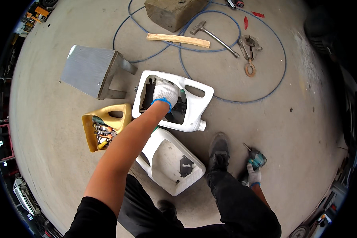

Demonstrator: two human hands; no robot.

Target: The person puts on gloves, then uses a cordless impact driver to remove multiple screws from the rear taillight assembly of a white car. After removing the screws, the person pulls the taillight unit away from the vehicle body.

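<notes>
White-gloved right hand (254, 175) grips teal drill (258, 159); left hand (166, 91) inside cut plastic jug (194, 107), grip unclear.

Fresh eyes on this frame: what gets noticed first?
Probably the upper white cut-open jug mid-picture, with the gloved left hand down inside it among dark parts. Next, the teal power drill gripped in the gloved right hand, at lower right. Then the big loops of thin blue hose or cable sprawling across the upper part of the view.
</notes>
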